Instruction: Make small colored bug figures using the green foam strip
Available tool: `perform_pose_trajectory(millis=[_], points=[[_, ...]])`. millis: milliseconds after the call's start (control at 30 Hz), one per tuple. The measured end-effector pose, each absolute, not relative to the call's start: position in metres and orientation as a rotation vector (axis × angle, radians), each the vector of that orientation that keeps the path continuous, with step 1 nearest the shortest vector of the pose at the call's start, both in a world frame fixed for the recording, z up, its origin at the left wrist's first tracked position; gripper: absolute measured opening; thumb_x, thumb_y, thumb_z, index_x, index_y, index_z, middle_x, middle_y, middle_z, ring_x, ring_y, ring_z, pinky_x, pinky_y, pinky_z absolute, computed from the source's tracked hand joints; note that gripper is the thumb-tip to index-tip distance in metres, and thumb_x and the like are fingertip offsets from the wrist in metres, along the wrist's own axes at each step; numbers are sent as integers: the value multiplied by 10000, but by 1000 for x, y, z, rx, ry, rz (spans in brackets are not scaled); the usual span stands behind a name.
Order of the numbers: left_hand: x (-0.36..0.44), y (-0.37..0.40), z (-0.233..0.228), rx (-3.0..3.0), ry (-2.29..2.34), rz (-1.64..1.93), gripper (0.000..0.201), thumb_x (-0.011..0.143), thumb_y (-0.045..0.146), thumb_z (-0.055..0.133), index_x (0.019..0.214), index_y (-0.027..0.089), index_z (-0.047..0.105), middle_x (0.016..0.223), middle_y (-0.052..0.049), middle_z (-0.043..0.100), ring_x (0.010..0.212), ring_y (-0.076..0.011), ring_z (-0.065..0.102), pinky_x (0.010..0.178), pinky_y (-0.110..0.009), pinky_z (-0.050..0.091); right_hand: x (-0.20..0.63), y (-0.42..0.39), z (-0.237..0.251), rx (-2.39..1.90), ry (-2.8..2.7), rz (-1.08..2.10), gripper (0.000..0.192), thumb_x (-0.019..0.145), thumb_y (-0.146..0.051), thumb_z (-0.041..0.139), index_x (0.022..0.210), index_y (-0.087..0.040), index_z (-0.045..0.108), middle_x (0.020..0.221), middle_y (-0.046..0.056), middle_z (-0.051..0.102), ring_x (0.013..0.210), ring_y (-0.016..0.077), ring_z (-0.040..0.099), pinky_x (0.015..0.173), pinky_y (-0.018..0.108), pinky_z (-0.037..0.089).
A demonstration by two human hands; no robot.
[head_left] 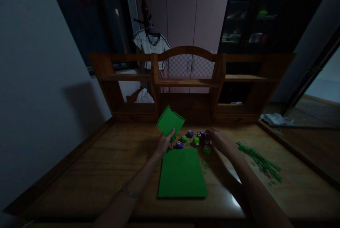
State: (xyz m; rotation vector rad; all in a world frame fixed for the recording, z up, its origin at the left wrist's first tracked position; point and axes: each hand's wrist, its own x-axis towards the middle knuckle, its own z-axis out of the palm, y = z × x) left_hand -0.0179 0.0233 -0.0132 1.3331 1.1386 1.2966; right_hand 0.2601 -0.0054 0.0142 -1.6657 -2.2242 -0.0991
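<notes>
A small green sheet (170, 123) with a row of punched notches along its edges is pinched in my left hand (162, 146), thumb on top, and held up off the desk. My right hand (217, 138) curls its fingers around a dark craft punch (208, 136) at the right end of a cluster of punches. Around it sit purple (190, 133), red (206, 143) and green (196, 141) craft punches. Below my left hand lies a stack of larger green sheets (182, 174), flat on the desk. Tiny green cut-outs (204, 164) are scattered beside it.
A pile of narrow green strips (259, 160) lies on the right of the wooden desk (114, 164). A wooden shelf unit (188, 82) rises along the back edge. To the left stands a white wall (39, 96). The room is dim.
</notes>
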Motion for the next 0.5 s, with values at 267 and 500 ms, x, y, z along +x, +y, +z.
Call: perform_pose_trajectory(millis=[267, 500], points=[[-16, 20, -8, 1278, 1125, 1267, 456, 676, 601, 610, 710, 147, 631, 599, -32, 608, 529, -149, 568, 522, -245, 432, 259, -4, 18, -1635, -1976, -407, 310, 842, -138, 506, 1134, -208, 585, 1021, 120, 560, 978, 275, 471, 818, 353, 378], [-17, 21, -7, 1318, 1191, 1272, 403, 688, 576, 614, 617, 179, 607, 563, -57, 620, 628, -208, 628, 550, -268, 452, 259, -2, 13, -1624, -1881, -282, 422, 888, -137, 394, 1290, -231, 480, 1069, 101, 505, 822, 202, 548, 680, 285, 416]])
